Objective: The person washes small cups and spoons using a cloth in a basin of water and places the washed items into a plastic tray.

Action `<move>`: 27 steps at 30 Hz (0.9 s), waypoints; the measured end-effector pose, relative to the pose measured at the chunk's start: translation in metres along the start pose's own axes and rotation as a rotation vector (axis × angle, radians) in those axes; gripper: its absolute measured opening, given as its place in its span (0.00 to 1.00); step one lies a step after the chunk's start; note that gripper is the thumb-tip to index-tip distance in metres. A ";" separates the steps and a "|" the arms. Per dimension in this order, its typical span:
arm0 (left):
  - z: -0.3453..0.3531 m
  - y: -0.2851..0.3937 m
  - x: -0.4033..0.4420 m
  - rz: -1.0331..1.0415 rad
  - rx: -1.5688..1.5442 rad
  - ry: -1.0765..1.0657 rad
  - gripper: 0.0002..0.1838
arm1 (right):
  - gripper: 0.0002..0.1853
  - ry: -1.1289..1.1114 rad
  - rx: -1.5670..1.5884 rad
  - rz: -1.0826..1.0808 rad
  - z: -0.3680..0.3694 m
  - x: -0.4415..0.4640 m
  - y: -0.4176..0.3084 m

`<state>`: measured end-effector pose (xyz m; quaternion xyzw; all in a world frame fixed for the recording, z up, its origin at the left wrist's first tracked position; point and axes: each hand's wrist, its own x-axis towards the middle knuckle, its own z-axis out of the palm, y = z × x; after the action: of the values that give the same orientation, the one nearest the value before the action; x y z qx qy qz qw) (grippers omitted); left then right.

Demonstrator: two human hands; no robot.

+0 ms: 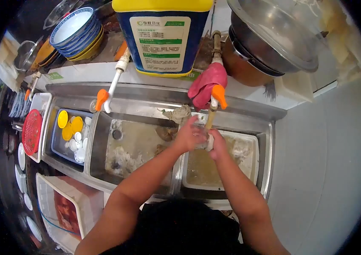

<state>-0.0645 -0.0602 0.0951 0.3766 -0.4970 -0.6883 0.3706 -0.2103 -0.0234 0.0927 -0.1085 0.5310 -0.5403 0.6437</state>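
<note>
Both hands are close together below the right tap, over the edge of the white basin (255, 159) in the right sink. My left hand (189, 137) has its fingers stretched out and partly apart, slightly blurred, beside a pale, translucent patch. My right hand (218, 145) is curled around a small whitish thing (210, 142), mostly hidden by the fingers. Just above the hands, a yellowish hose (210, 120) hangs from the tap with the orange handle (219, 94). A pink cloth or glove (208, 85) is draped over this tap's pipe. A crumpled greyish cloth (178, 114) rests on the sink ledge.
Murky, foamy water fills the middle sink (100, 148). Yellow and white small dishes sit in a grey bin (55, 144) at left. A red strainer (32, 131), stacked bowls (73, 34), a large blue jug (161, 42) and metal basins (274, 34) stand around.
</note>
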 end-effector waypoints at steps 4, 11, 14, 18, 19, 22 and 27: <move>0.011 0.002 -0.009 0.061 -0.053 0.337 0.27 | 0.13 -0.022 0.283 0.063 -0.002 0.007 0.020; -0.008 0.002 -0.007 -0.160 -0.114 -0.087 0.11 | 0.12 0.108 -1.231 -1.083 0.011 -0.010 0.005; -0.019 0.015 -0.010 -0.084 0.018 -0.365 0.11 | 0.11 -0.086 -1.274 -1.100 0.031 -0.019 -0.016; -0.007 0.043 -0.026 0.026 0.571 -0.529 0.13 | 0.12 -0.034 -0.857 0.074 0.017 0.014 -0.045; -0.005 0.037 -0.025 0.026 0.571 -0.532 0.13 | 0.13 -0.063 -1.010 -0.087 0.000 0.037 -0.024; 0.000 0.022 -0.018 -0.069 0.607 -0.263 0.13 | 0.14 -0.013 -1.247 -0.644 0.019 0.014 0.002; -0.004 -0.005 -0.021 -0.148 -0.034 -0.431 0.12 | 0.14 0.008 -0.990 -0.412 0.001 0.029 -0.016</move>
<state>-0.0524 -0.0423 0.0927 0.2499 -0.5239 -0.7866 0.2106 -0.2232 -0.0535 0.0879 -0.4991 0.6922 -0.3411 0.3942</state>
